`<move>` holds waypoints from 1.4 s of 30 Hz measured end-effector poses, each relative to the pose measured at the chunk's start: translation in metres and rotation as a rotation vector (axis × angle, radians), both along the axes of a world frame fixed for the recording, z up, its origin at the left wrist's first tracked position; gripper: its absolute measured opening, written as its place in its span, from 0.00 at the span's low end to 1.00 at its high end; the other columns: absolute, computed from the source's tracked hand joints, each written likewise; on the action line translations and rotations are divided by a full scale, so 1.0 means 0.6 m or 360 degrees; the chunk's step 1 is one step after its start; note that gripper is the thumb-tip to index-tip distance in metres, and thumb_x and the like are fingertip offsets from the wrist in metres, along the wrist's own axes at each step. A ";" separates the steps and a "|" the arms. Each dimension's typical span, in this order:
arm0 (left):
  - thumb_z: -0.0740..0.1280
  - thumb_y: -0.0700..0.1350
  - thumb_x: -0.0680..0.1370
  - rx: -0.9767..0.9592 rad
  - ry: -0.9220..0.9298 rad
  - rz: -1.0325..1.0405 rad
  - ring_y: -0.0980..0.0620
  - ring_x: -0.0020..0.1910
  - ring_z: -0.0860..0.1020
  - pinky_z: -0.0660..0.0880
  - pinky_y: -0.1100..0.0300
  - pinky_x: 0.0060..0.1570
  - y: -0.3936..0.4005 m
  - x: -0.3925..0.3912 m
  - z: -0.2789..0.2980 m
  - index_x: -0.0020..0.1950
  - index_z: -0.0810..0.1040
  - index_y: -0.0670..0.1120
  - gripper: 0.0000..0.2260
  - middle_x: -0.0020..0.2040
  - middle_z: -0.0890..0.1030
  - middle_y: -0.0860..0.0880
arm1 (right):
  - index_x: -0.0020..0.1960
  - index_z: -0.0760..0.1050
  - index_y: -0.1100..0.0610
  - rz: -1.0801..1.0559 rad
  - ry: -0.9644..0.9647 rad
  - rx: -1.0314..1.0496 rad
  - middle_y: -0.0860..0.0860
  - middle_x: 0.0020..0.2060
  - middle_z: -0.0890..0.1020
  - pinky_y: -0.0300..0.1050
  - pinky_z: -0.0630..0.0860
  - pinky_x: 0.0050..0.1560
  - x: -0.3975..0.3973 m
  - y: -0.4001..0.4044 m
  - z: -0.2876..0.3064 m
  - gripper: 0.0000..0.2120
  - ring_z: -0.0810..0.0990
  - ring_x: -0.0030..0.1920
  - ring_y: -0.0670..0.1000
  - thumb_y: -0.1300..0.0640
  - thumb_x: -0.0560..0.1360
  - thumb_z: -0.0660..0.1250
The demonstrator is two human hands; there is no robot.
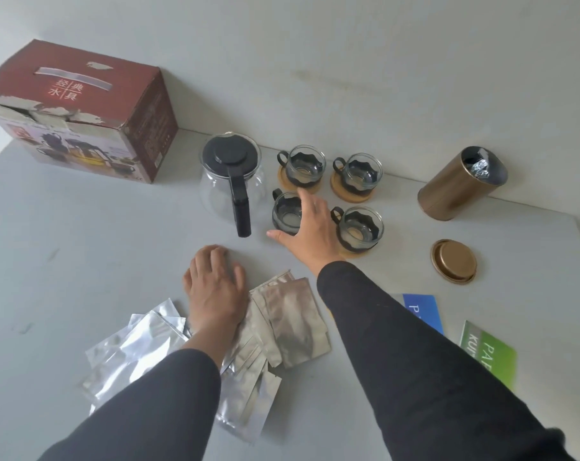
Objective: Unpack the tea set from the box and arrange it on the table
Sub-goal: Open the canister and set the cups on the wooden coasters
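Item: tea set, unpacked, on grey table (82, 247). Dark red cardboard box (82, 111), far left, top flap torn open; contents not visible. Clear glass teapot with black lid and handle (230, 181), centre, its handle pointing near, toward the person. Four small glass cups in black holders with handles, set two by two just right of the teapot: far-left cup (305, 164) and far-right cup (360, 174) on round wooden coasters, near-right cup (361, 227) likewise, near-left cup (287, 212) with no coaster visible. Right hand (310, 227), open, fingers spread, reaching over and touching or nearly touching the near-left cup; grip not established. Left hand (215, 287), loosely curled, palm down, resting on silver foil sachets (292, 314); whether it pinches one cannot be told. The cup lies directly ahead of the right hand, which is clearly nearer. Also: bronze cylindrical tin (454, 188), open; its lid (454, 261) lying separately, near side.
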State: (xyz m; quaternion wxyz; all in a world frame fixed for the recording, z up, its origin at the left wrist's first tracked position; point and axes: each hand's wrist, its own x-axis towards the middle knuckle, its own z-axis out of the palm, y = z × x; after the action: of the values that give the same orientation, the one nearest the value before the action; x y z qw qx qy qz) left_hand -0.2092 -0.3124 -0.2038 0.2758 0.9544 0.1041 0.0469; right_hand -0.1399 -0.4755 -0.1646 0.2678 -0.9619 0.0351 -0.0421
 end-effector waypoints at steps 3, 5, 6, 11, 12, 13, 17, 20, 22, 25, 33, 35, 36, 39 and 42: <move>0.60 0.47 0.76 -0.0014 0.0004 0.0000 0.47 0.65 0.66 0.58 0.52 0.68 0.001 0.001 0.001 0.63 0.70 0.45 0.16 0.62 0.70 0.47 | 0.73 0.59 0.58 -0.0044 -0.0031 0.0079 0.59 0.64 0.69 0.47 0.66 0.64 0.003 0.003 -0.004 0.41 0.67 0.65 0.57 0.46 0.68 0.74; 0.60 0.47 0.76 -0.0018 -0.0002 0.0001 0.47 0.65 0.65 0.58 0.52 0.67 0.001 0.001 0.002 0.62 0.70 0.45 0.15 0.62 0.70 0.47 | 0.73 0.59 0.59 -0.0082 -0.0068 0.0121 0.59 0.63 0.70 0.46 0.66 0.64 0.004 0.007 -0.004 0.41 0.68 0.65 0.57 0.48 0.68 0.74; 0.60 0.47 0.76 -0.0019 -0.0003 -0.0001 0.47 0.65 0.65 0.58 0.52 0.67 0.001 0.001 0.001 0.62 0.70 0.45 0.15 0.62 0.70 0.47 | 0.73 0.59 0.59 -0.0097 -0.0080 0.0126 0.58 0.63 0.70 0.45 0.66 0.63 0.003 0.008 -0.005 0.41 0.69 0.64 0.57 0.49 0.68 0.74; 0.60 0.47 0.76 -0.0022 0.0003 -0.0005 0.47 0.65 0.65 0.58 0.51 0.67 0.003 0.001 0.000 0.61 0.70 0.44 0.15 0.62 0.70 0.46 | 0.73 0.60 0.59 -0.0072 -0.0049 0.0166 0.57 0.62 0.70 0.41 0.64 0.62 -0.034 0.022 -0.009 0.42 0.69 0.63 0.56 0.50 0.66 0.75; 0.60 0.47 0.76 -0.0027 0.0007 -0.0005 0.47 0.66 0.65 0.58 0.51 0.67 0.004 0.001 0.000 0.61 0.70 0.44 0.15 0.62 0.70 0.46 | 0.73 0.60 0.59 -0.0053 -0.0038 0.0178 0.57 0.62 0.70 0.41 0.64 0.63 -0.044 0.024 -0.009 0.42 0.69 0.63 0.55 0.50 0.66 0.75; 0.60 0.47 0.76 -0.0032 0.0008 -0.0005 0.46 0.66 0.65 0.58 0.50 0.67 0.004 0.001 -0.001 0.61 0.70 0.44 0.15 0.62 0.70 0.46 | 0.73 0.60 0.59 -0.0034 -0.0028 0.0187 0.57 0.62 0.70 0.40 0.64 0.63 -0.053 0.026 -0.008 0.42 0.69 0.64 0.55 0.50 0.66 0.75; 0.60 0.46 0.77 -0.0037 0.0009 -0.0006 0.46 0.66 0.65 0.58 0.50 0.66 0.004 0.000 0.000 0.61 0.70 0.44 0.14 0.63 0.69 0.46 | 0.73 0.58 0.56 0.0047 0.0024 0.0183 0.55 0.63 0.69 0.40 0.64 0.63 -0.078 0.028 0.002 0.42 0.68 0.64 0.54 0.50 0.65 0.75; 0.60 0.46 0.77 -0.0046 0.0006 0.0002 0.45 0.65 0.65 0.57 0.50 0.66 0.002 0.000 0.002 0.61 0.70 0.44 0.14 0.63 0.69 0.45 | 0.73 0.59 0.56 0.0065 -0.0001 0.0220 0.55 0.62 0.70 0.38 0.65 0.61 -0.094 0.025 0.012 0.42 0.69 0.63 0.54 0.51 0.65 0.76; 0.60 0.46 0.77 -0.0047 0.0005 0.0002 0.45 0.65 0.65 0.57 0.50 0.66 0.002 0.000 0.003 0.61 0.70 0.44 0.14 0.63 0.69 0.45 | 0.71 0.62 0.57 0.0011 -0.0104 0.0264 0.54 0.60 0.71 0.39 0.66 0.60 -0.108 0.021 0.016 0.41 0.70 0.61 0.54 0.52 0.64 0.76; 0.60 0.46 0.76 -0.0044 -0.0001 -0.0012 0.45 0.65 0.65 0.58 0.50 0.66 0.003 0.000 0.000 0.61 0.70 0.44 0.14 0.63 0.69 0.45 | 0.70 0.64 0.57 -0.0063 -0.0201 0.0273 0.53 0.59 0.72 0.36 0.67 0.58 -0.144 0.012 0.022 0.39 0.71 0.59 0.51 0.52 0.63 0.76; 0.60 0.46 0.77 -0.0062 -0.0013 -0.0023 0.44 0.66 0.65 0.57 0.49 0.67 0.002 -0.003 0.006 0.62 0.70 0.43 0.15 0.63 0.69 0.44 | 0.73 0.59 0.53 0.0136 0.0072 0.0282 0.50 0.60 0.71 0.41 0.69 0.64 -0.224 0.004 0.006 0.43 0.70 0.61 0.48 0.47 0.64 0.76; 0.59 0.46 0.77 -0.0070 -0.0016 -0.0027 0.44 0.66 0.65 0.57 0.49 0.67 0.003 -0.004 0.006 0.62 0.70 0.43 0.15 0.63 0.70 0.44 | 0.73 0.59 0.53 0.0151 0.0089 0.0326 0.51 0.61 0.71 0.39 0.67 0.63 -0.224 0.002 0.016 0.42 0.70 0.61 0.48 0.43 0.66 0.73; 0.59 0.46 0.77 -0.0072 -0.0017 -0.0030 0.44 0.65 0.65 0.57 0.49 0.67 0.003 -0.004 0.007 0.62 0.70 0.43 0.15 0.63 0.70 0.44 | 0.73 0.60 0.55 0.0129 0.0005 0.0315 0.52 0.61 0.72 0.40 0.67 0.62 -0.225 0.000 0.021 0.39 0.70 0.61 0.49 0.41 0.68 0.70; 0.59 0.46 0.77 -0.0065 -0.0014 -0.0038 0.44 0.65 0.65 0.57 0.49 0.67 0.004 -0.004 0.006 0.62 0.70 0.43 0.15 0.63 0.70 0.44 | 0.68 0.67 0.60 -0.0221 -0.0329 0.0134 0.55 0.58 0.76 0.44 0.69 0.60 -0.227 -0.020 0.020 0.30 0.73 0.59 0.52 0.43 0.73 0.61; 0.59 0.46 0.77 -0.0066 -0.0019 -0.0038 0.44 0.65 0.65 0.58 0.49 0.67 0.004 -0.003 0.004 0.61 0.70 0.43 0.15 0.63 0.70 0.44 | 0.67 0.67 0.57 -0.0561 -0.0174 -0.0221 0.55 0.59 0.73 0.52 0.74 0.55 -0.237 -0.051 0.007 0.29 0.71 0.59 0.54 0.47 0.70 0.66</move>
State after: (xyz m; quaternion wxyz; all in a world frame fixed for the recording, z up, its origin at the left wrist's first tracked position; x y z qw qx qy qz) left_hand -0.2111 -0.3099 -0.2014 0.2966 0.9494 0.0920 0.0471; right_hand -0.2820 -0.5063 -0.1605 0.1909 -0.9533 0.1854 -0.1428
